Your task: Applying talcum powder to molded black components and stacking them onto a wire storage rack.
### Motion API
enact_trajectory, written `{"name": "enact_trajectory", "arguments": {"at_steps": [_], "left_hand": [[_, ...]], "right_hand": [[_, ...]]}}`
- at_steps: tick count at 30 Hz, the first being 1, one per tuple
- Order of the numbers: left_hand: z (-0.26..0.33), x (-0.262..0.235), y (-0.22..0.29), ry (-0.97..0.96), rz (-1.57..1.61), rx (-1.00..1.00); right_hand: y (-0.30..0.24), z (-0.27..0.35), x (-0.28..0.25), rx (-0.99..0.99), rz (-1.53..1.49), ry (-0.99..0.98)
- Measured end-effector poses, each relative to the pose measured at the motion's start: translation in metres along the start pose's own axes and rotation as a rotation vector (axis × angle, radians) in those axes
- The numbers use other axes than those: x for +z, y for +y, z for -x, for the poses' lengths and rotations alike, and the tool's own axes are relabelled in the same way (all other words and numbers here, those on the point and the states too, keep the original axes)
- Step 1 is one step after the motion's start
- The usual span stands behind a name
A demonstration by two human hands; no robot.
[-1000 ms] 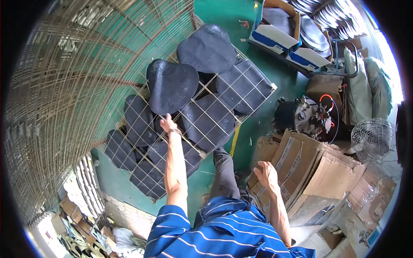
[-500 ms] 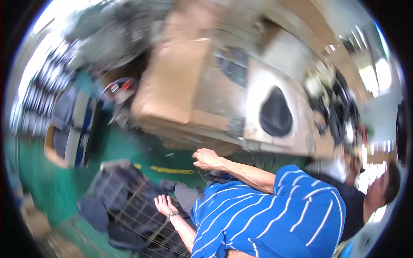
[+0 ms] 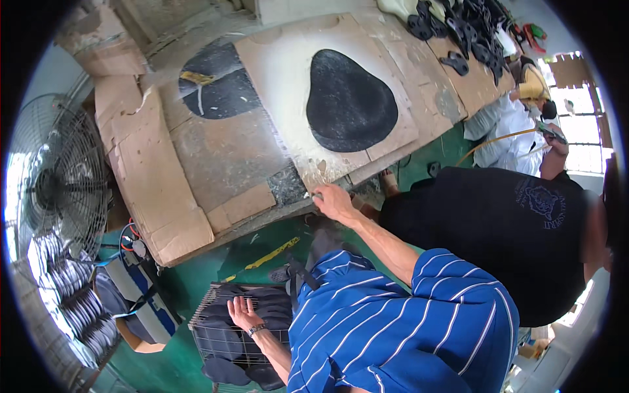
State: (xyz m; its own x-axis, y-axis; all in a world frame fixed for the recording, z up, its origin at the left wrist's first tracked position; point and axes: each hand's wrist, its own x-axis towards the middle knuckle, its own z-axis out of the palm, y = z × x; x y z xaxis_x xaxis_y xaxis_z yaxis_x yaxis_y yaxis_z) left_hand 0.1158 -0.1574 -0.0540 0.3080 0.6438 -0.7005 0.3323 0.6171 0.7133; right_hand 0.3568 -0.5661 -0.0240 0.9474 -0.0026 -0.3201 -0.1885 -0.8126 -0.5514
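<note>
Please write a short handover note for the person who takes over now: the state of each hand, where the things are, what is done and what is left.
Left hand: open, flat on the dark pads stacked on the wire rack on the green floor.
Right hand: at the edge of the cardboard sheet on the table, fingers on its rim; whether it grips is unclear.
One black pear-shaped pad lies on that sheet, ringed with white powder or spray.
Done: one pad on the sheet. Left: the pads on the rack.
</note>
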Motion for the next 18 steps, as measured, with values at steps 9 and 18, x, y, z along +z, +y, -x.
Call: {"name": "enact_trajectory", "arguments": {"at_steps": [9, 18], "left_hand": [[0.031, 0.087, -0.01, -0.233, -0.123, -0.043], [0.06, 0.1, -0.028, -0.228, -0.214, -0.059]], "right_hand": [[0.039, -0.03, -0.022, 0.096, -0.115, 0.222], [0.098, -0.118, -0.102, 0.176, 0.28, 0.644]]}}
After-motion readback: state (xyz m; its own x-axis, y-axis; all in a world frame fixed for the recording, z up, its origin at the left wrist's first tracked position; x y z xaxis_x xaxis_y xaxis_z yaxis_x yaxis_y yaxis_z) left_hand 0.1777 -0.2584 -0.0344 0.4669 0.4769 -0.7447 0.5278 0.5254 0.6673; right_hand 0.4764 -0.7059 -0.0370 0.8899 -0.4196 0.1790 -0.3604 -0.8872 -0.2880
